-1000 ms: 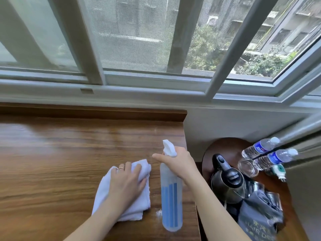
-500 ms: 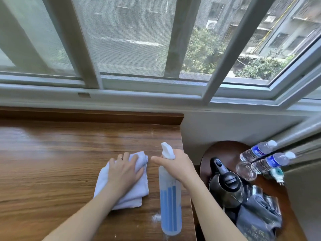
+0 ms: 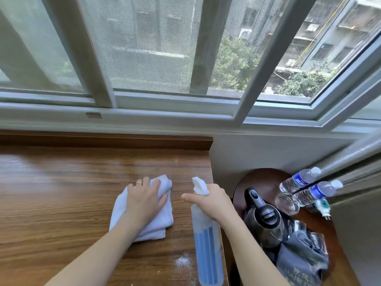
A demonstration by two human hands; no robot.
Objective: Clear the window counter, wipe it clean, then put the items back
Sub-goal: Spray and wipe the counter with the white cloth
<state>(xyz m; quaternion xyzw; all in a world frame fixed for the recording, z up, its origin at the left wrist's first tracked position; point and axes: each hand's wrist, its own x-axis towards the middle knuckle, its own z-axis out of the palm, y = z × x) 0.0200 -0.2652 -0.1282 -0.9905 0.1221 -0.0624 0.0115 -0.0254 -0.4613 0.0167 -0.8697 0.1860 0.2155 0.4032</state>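
Note:
The wooden window counter [image 3: 61,193] fills the left and middle of the view. My left hand [image 3: 144,200] lies flat on a folded white cloth [image 3: 158,226], pressing it onto the wood. My right hand [image 3: 212,200] grips the neck of a blue-and-clear spray bottle [image 3: 208,250] with a white nozzle [image 3: 199,185], which stands near the counter's right edge. A small white foam patch [image 3: 182,261] sits on the wood just left of the bottle's base.
Right of the counter, lower down, a round dark side table [image 3: 259,180] holds a black electric kettle [image 3: 262,217], a drinking glass [image 3: 286,204], two water bottles [image 3: 299,180], a small plug device [image 3: 322,207] and a grey bag [image 3: 303,259]. The window frame [image 3: 165,104] runs along the back.
My left hand has slid the cloth forward over the counter, away from me. My right hand stays on the spray bottle in about the same spot.

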